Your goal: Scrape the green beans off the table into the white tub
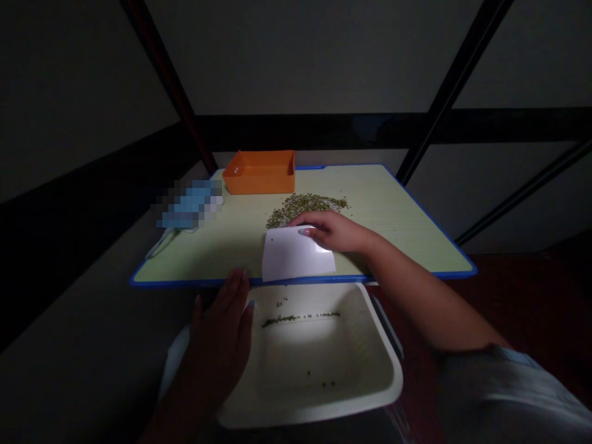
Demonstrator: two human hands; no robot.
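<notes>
My right hand (335,231) pinches a white card (296,256) by its upper edge, thumb on the near face. The card is tilted, its lower edge near the blue-edged front of the tabletop. Just behind it lies a spread of small greenish beans or seeds (308,203). One dark speck sits on the card. Below the table edge is a white basin (388,379); a line of the same beans runs along its far inner side, with a few loose ones nearer me. My left hand (222,330), fingers stretched out, is at the basin's left side; whether it presses the rim is unclear.
An orange open tray (259,183) stands at the back left of the pale green table (383,225). A blurred blue-and-white item (192,203) with a white strap or cord lies at the left edge. Walls close in behind and on the left.
</notes>
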